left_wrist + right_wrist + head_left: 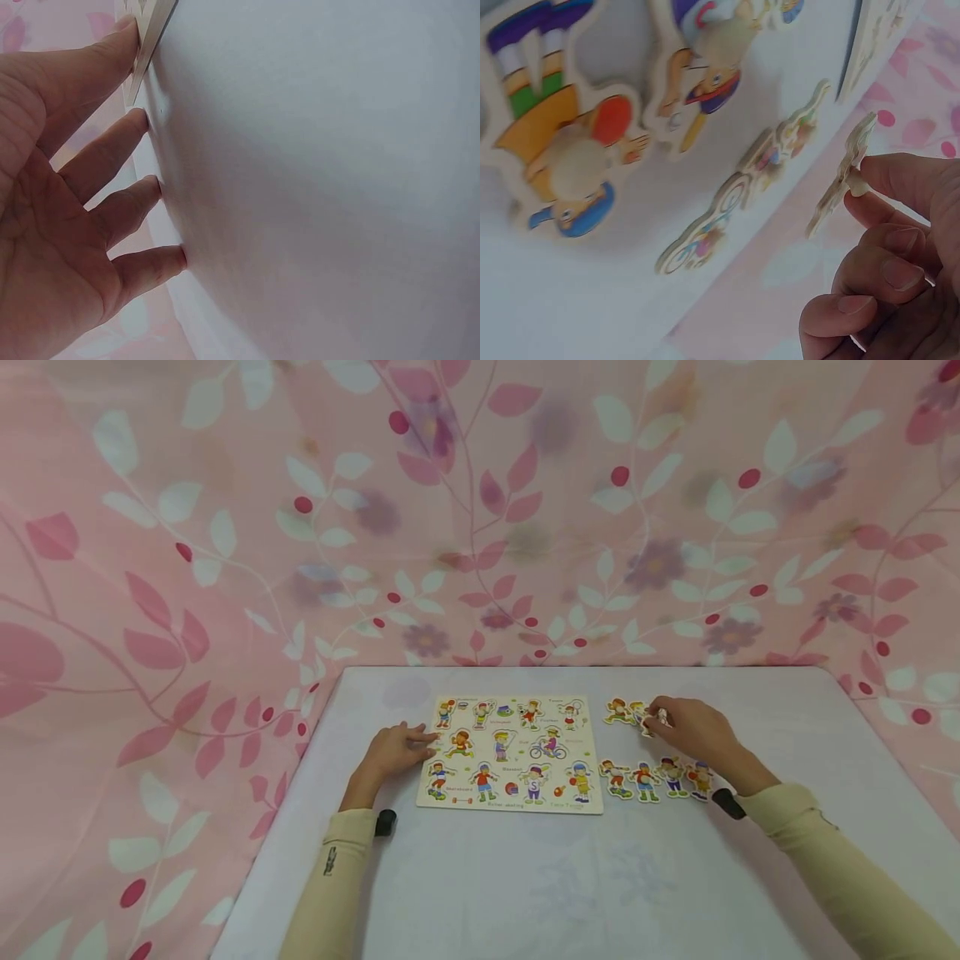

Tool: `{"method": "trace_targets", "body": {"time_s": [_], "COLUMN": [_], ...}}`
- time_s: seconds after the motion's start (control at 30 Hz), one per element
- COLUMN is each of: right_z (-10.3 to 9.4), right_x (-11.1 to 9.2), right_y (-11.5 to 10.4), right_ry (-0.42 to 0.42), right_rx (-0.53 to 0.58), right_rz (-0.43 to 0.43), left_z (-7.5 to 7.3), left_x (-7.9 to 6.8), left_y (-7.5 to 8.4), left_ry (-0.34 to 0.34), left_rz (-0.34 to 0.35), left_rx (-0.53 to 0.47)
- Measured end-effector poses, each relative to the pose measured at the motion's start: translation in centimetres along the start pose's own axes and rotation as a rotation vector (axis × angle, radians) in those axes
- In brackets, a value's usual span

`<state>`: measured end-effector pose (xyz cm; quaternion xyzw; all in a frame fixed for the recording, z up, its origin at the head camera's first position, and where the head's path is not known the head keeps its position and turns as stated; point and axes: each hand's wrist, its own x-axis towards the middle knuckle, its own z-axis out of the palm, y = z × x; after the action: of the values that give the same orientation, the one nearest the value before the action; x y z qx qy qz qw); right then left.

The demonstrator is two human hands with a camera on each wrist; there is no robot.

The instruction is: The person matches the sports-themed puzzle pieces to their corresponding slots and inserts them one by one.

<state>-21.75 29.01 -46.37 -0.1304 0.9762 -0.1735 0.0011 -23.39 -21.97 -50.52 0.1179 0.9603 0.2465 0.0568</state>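
A flat wooden puzzle board (482,756) printed with sporty cartoon children lies on the table. My left hand (390,752) is at its left edge; in the left wrist view the thumb touches the board's edge and the other fingertips rest on the white cloth. Over the loose pieces right of the board, my right hand (697,731) pinches a puzzle piece (844,176) by its small knob between thumb and forefinger. That piece is edge-on in the right wrist view, so its picture is hidden. It hangs apart from the table there.
Several loose puzzle pieces lie right of the board: a front row with a blue-capped child piece (570,157) and a bat-holding child piece (712,82), and a back group including a running child piece (618,711). Pink floral cloth (480,527) hangs behind the white-covered table (510,885).
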Motion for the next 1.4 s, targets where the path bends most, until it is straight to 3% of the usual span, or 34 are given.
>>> {"method": "trace_targets", "body": {"time_s": [0.47,1.4], "right_z": [1.1,4.3], "right_x": [2.9,8.2], "right_y": [-2.5,-6.7], "right_ry": [0.005,-0.064], "right_rx": [0.022,0.021], "right_rz": [-0.063,-0.151], "left_z": [-0.1,-0.1], "left_x": [0.1,0.1], "left_y": [-0.2,-0.1], "left_ry": [-0.002,-0.01], "left_rz": [-0.004,-0.028], "left_rx": [0.014,-0.012]}}
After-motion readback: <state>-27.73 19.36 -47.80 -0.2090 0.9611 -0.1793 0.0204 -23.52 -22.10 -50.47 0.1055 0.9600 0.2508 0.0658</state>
